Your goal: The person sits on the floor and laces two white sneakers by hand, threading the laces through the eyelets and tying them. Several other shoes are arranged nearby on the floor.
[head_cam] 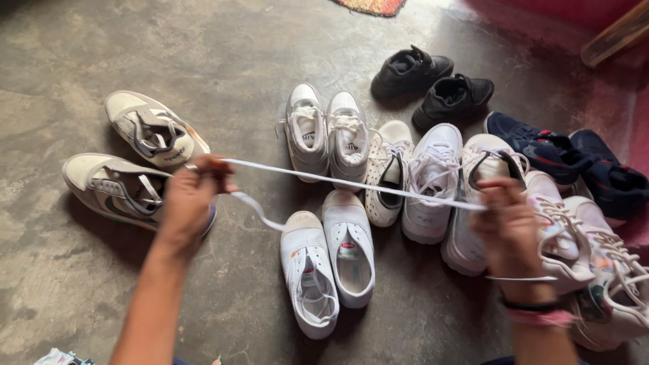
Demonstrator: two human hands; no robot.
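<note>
Left hand (193, 196) raised, fingers pinching one end of lace (351, 183); right hand (508, 217) raised, fist closed on other end. Lace white, flat, pulled taut between hands, loose tail looping below left hand. White shoes (328, 263) under lace, grey sneakers (128, 162) beyond left hand. Bare floor (74, 54) open left, beyond sneakers.

Home entryway: shoes (378, 176) on concrete floor (223, 61)
</note>
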